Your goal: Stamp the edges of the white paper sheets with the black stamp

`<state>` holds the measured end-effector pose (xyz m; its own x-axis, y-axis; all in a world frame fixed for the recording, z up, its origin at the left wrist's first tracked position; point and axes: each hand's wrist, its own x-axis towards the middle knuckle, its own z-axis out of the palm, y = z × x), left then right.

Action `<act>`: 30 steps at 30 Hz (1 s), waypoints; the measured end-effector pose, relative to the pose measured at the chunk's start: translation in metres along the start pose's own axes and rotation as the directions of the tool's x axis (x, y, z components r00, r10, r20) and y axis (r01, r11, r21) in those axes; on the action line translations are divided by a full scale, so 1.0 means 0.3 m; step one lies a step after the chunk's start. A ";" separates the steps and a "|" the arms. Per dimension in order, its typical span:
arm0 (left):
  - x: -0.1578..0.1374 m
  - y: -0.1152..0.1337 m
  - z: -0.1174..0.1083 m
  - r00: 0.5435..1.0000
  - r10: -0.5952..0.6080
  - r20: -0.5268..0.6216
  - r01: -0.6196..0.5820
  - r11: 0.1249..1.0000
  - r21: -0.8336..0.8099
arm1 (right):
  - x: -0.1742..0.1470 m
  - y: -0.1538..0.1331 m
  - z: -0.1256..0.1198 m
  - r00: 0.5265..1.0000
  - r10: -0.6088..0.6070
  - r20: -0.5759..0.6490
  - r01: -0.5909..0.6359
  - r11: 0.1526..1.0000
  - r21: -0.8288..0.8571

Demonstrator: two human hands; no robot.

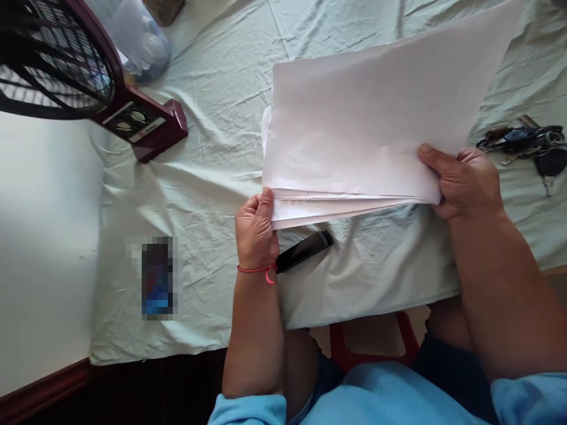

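A stack of white paper sheets [354, 118] is held up over the cloth, with its near edges fanned slightly apart. My left hand [257, 227], with a red string round the wrist, pinches the near left corner between thumb and fingers. At the near right side, my right hand [467, 180] grips the same sheets, thumb on top and fingers underneath. Faint print shows on a lower sheet; the top one looks blank. Beside my left wrist lies a black stapler-like or phone-like object [305, 251], partly hidden by that hand.
A pale green cloth [199, 195] covers the table. At the left lie a dark red electric fan or racket-like device [146, 121] and a blurred-out rectangular object [157, 277]. Behind stands a clear plastic container [150, 53]. A bunch of keys [527, 141] lies at the right.
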<state>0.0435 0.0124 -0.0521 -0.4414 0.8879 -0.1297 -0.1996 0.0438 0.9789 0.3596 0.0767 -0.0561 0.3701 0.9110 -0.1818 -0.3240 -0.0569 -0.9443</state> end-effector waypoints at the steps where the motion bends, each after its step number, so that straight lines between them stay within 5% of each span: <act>1: 0.002 -0.002 -0.002 1.000 -0.009 0.010 0.009 1.000 0.004 | 0.001 0.001 0.000 1.000 -0.004 0.003 0.004 1.000 0.002; 12: 0.004 0.004 0.015 0.997 0.070 -0.025 -0.071 0.995 -0.076 | -0.014 -0.008 0.004 0.999 -0.009 0.040 0.008 0.999 0.035; 20: 0.024 -0.023 -0.031 0.989 0.073 -0.129 -0.073 0.997 0.009 | -0.028 -0.012 0.010 0.999 -0.012 0.050 0.011 1.000 0.014; 30: 0.025 -0.023 -0.023 0.997 0.075 0.016 -0.075 0.997 -0.033 | 0.015 0.012 -0.023 0.972 -0.171 0.162 0.172 0.985 0.007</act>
<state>0.0355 0.0156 -0.0610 -0.4412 0.8959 -0.0531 -0.1945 -0.0377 0.9802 0.3662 0.0778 -0.0621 0.2744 0.9612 0.0291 -0.2618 0.1038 -0.9595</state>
